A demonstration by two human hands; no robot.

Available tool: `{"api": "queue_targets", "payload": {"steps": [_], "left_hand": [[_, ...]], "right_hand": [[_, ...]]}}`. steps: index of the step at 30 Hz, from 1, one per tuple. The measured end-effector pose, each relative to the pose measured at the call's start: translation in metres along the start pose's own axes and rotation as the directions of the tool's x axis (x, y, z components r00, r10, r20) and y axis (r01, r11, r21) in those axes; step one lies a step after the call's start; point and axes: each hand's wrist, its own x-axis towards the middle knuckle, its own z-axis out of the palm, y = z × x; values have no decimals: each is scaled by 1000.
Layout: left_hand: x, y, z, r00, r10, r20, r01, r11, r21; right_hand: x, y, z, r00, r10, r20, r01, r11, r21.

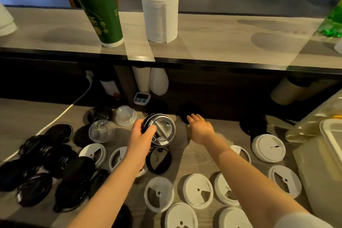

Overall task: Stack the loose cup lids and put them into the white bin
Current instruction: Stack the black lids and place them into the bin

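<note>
My left hand (143, 132) grips a small stack of black cup lids (162, 129), held above the wooden counter. My right hand (200, 127) is open, fingers stretched toward a black lid (190, 112) lying in shadow at the back of the counter. Another black lid (159, 160) lies just below the held stack. Several black lids (46, 163) spread over the left side. Several white lids (198, 190) cover the front and right. Clear dome lids (101, 131) sit at the back left. The white bin (331, 139) stands at the right edge.
A raised shelf (203, 42) runs above the counter, carrying a green paper cup stack (100, 9), a paper roll (160, 15) and a green bottle (333, 20). A white cable (61, 114) crosses the left counter. A small timer (139, 98) stands at the back.
</note>
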Motion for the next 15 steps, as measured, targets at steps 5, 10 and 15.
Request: {"api": "queue_targets", "payload": {"steps": [5, 10, 15], "left_hand": [[8, -1, 0, 1000, -17, 13, 17, 1000, -16], [10, -6, 6, 999, -38, 17, 39, 999, -27], [11, -10, 12, 997, -59, 42, 60, 998, -28]], "right_hand": [[-6, -4, 15, 1000, 0, -30, -2, 998, -63], [-20, 5, 37, 961, -89, -262, 70, 994, -82], [-31, 14, 42, 937, -138, -321, 128, 990, -54]]}}
